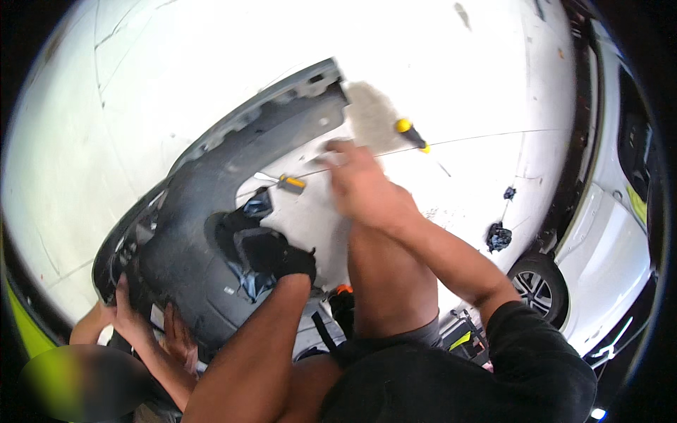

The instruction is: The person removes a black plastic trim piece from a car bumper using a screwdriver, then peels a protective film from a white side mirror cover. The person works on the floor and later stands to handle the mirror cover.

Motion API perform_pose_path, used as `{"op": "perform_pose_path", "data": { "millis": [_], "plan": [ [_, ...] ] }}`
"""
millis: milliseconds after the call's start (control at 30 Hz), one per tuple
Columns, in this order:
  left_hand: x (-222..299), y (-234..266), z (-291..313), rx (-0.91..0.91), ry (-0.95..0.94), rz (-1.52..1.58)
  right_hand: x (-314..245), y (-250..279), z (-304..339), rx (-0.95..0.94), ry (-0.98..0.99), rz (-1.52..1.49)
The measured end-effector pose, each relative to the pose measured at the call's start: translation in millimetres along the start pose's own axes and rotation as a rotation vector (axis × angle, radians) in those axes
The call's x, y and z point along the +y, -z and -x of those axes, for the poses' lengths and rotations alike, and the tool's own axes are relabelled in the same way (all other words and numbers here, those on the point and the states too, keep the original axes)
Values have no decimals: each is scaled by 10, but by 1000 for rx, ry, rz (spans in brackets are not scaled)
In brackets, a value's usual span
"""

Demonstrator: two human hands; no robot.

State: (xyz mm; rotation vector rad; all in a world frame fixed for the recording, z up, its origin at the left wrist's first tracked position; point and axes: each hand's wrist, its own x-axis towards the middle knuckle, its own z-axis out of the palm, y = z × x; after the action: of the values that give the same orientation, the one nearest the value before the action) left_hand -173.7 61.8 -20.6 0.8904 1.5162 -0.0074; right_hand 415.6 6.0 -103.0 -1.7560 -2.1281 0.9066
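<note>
A large dark plastic car bumper cover [185, 240] lies on the floor in front of me and to my left. My right hand [360, 185] is over my right knee, beside the cover's inner edge; its fingers are smeared by motion, and I cannot tell whether they hold anything. A stubby screwdriver [290, 185] with a yellow and grey handle lies to its left. Beyond my left leg, a hand [180, 342] that looks like my left touches the cover's near part. Its arm is hidden, and its grip is unclear.
At the lower left, a co-worker's hands [125, 314] are at the cover's edge. A yellow-black screwdriver [412, 134] lies on the pale floor. My black shoe [271, 254] is within the cover's curve. Crumpled dark plastic [498, 237] and a white car [603, 261] are at right.
</note>
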Motion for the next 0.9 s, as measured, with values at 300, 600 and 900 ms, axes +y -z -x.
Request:
{"op": "perform_pose_path", "data": {
  "millis": [300, 600, 900],
  "plan": [
    [571, -1088, -152, 562, -331, -3, 1114, 1037, 667, 416, -628, -281],
    [889, -1301, 41, 580, -302, 102, -664, 659, -247, 104, -648, -1198],
    [964, -1331, 53, 553, -323, 127, -757, 197, -703, 249, -651, -1231]
  ]
}}
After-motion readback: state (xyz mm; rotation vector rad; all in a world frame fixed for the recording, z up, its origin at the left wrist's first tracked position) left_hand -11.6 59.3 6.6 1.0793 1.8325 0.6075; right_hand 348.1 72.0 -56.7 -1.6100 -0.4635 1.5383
